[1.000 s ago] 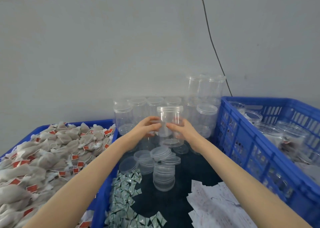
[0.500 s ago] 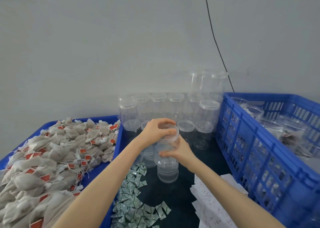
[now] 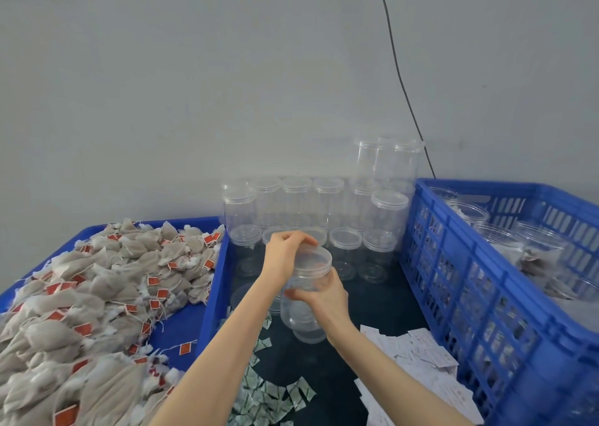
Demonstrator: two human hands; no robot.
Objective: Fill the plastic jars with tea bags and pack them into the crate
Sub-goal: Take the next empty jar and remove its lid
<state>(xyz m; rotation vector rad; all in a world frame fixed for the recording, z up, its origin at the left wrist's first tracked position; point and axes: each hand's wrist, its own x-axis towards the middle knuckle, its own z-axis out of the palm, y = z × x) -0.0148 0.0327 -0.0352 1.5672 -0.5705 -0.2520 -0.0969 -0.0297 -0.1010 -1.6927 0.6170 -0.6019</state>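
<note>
One clear round plastic jar (image 3: 308,279), held above the dark bench (image 3: 372,299): right hand (image 3: 324,299) grips the body, left hand (image 3: 285,250) pinches the lid (image 3: 312,257). Advised: steady the body, twist the lid off level.

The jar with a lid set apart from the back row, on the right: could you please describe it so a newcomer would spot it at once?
Start at the blue crate on the right. Just left of its near corner, clear jars stand in rows against the grey wall. The jar meant stands closest to the crate, forward of the back row and behind the lower front jars, its white-rimmed lid facing you.
</note>
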